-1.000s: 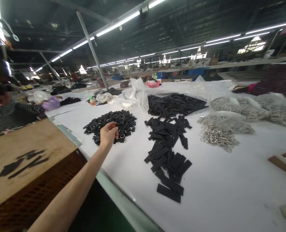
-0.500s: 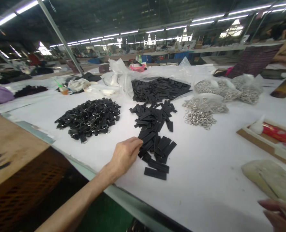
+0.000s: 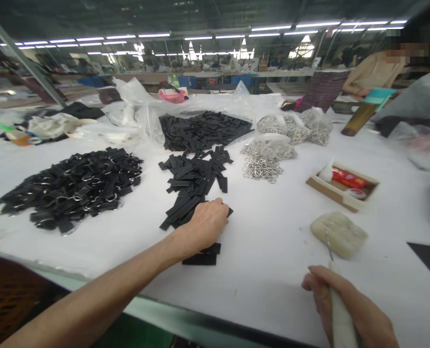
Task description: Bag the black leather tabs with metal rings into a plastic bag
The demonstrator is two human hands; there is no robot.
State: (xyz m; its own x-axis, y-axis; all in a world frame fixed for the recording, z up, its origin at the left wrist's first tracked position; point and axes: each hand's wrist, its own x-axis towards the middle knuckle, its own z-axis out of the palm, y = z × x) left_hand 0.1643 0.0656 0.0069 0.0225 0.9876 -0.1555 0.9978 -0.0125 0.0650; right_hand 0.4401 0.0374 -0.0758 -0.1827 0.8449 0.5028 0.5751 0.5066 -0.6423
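My left hand [image 3: 209, 223] is bent over the near part of a pile of black fabric strips [image 3: 189, 176], its fingers closed at the end of one strip [image 3: 230, 211]. The hand hides part of the pile, and two strips lie flat just in front of it. In my right hand [image 3: 356, 304] is an awl [image 3: 340, 316] with a white handle and a thin metal shaft. The tip points away from me, at the near edge of a pale, waxy-looking lump [image 3: 340, 234].
Black tabs with metal rings [image 3: 80, 186] are heaped at left. Loose metal rings [image 3: 261, 166] lie beside bagged ones [image 3: 294, 126]. At right stand a small box [image 3: 331, 193] with a red tube and a bottle [image 3: 363, 113]. A person [image 3: 376, 72] is across the table [image 3: 265, 270].
My view has swung right, bringing my right hand and its awl more fully into sight. My left hand has shifted right across the strips, from the pile's left edge to its right side.
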